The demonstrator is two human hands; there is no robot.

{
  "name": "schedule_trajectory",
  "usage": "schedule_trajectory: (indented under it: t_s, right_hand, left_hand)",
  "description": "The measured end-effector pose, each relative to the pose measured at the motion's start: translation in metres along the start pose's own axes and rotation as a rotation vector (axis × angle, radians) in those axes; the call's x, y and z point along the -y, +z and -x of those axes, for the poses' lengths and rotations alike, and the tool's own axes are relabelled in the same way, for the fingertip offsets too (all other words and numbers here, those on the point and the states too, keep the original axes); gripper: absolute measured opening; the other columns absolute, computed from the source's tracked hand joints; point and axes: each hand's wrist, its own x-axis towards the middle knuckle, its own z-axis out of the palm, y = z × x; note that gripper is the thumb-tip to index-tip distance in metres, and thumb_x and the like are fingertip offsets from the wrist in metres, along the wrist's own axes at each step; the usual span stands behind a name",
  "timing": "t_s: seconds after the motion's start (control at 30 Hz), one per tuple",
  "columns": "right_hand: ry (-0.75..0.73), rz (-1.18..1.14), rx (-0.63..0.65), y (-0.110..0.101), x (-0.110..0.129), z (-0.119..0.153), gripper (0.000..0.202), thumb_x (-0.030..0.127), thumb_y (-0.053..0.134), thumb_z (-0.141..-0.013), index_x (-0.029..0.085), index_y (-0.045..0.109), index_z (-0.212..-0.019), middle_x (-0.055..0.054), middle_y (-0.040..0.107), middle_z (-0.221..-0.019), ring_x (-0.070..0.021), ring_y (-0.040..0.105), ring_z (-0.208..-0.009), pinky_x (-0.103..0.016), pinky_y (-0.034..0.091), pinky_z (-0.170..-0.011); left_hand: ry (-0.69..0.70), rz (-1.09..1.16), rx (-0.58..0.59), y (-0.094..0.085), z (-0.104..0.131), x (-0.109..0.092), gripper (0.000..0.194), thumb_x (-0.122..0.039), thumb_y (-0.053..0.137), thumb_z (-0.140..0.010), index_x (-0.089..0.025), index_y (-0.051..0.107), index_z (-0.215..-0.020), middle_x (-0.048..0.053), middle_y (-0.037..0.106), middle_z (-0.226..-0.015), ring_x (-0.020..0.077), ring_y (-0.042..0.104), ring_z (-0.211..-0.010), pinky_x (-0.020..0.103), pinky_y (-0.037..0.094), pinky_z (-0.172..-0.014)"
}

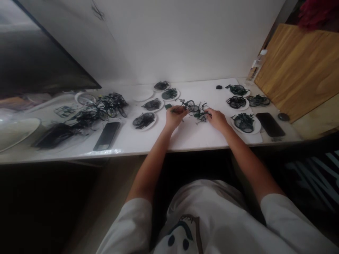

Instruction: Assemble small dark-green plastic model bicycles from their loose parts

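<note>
Above the white surface (pixel 190 139), left hand (pixel 174 117) pinched a miniature bicycle (pixel 190 104), right hand (pixel 217 119) gripped green bicycle parts (pixel 197 114).

I see left hand (pixel 176 117) and right hand (pixel 215 119) pinching miniature bicycle parts (pixel 200 115) mid-counter; phone (pixel 270 124) near front right corner, bottle (pixel 255 69) at back edge.

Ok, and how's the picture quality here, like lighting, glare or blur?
Head view: dim overall, near black beneath the table; head view: glare along its front edge, at left; head view: the pale dish and the pile of model bicycles at left look smeared; head view: left hand and right hand somewhat clearer.
</note>
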Motion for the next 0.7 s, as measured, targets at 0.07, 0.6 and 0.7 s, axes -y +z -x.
schedule_trajectory:
  t_s: [0.07, 0.6, 0.7]
  right_hand:
    - [-0.019, 0.008, 0.013, 0.0001, -0.0003, 0.0001, 0.044, 0.030, 0.058, -0.110, 0.030, 0.072, -0.152, -0.014, 0.084, -0.128, -0.0368, 0.078, -0.110, -0.044, 0.056, -0.095]
    - [0.013, 0.054, 0.057, 0.0014, 0.0016, -0.0003, 0.046, 0.037, 0.058, -0.112, 0.023, 0.070, -0.153, -0.019, 0.081, -0.136, -0.0416, 0.076, -0.121, -0.049, 0.058, -0.100]
    - [0.031, 0.068, 0.059, 0.0003, 0.0031, 0.0001, 0.048, 0.036, 0.056, -0.112, 0.022, 0.065, -0.157, -0.020, 0.080, -0.137, -0.0410, 0.076, -0.123, -0.049, 0.058, -0.102]
  left_hand:
    - [0.034, -0.066, -0.027, 0.0001, 0.0016, 0.0000, 0.034, -0.047, 0.093, -0.069, -0.020, 0.075, -0.080, 0.004, 0.074, -0.078, 0.0177, 0.065, -0.074, 0.033, 0.053, -0.076]
    - [0.107, -0.172, -0.053, -0.0016, 0.0042, 0.0025, 0.027, -0.042, 0.091, -0.076, -0.020, 0.080, -0.087, 0.005, 0.078, -0.084, 0.0197, 0.067, -0.078, 0.033, 0.053, -0.078]
    - [0.137, -0.178, -0.050, -0.0012, 0.0033, 0.0044, 0.026, -0.041, 0.089, -0.078, -0.020, 0.080, -0.088, 0.005, 0.078, -0.084, 0.0189, 0.067, -0.078, 0.033, 0.053, -0.077]
